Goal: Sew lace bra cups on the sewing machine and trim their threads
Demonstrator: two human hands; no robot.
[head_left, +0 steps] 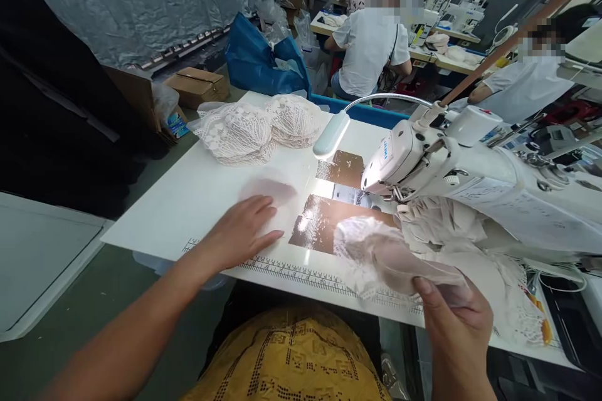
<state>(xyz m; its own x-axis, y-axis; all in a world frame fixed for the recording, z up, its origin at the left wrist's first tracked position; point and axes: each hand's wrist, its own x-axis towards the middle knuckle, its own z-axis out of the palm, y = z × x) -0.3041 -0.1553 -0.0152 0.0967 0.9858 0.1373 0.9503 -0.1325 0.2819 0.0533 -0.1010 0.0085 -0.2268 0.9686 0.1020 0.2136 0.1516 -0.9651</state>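
Note:
My left hand lies on the white sewing table with thumb and fingers apart. Its fingertips are on or right beside a thin sheer fabric piece. Pinched between the thumb and fingers of my right hand is a white lace bra cup, its lace end hanging over the table's front edge ruler. Behind it stands the white sewing machine, with more pale fabric bunched by its needle area. Two stacks of lace cups lie at the back of the table.
A lamp on a bent neck hangs over the brown taped plates. At the right lies more lace near a dark tray. Beyond the table are a blue bag, cardboard boxes and seated co-workers at other machines.

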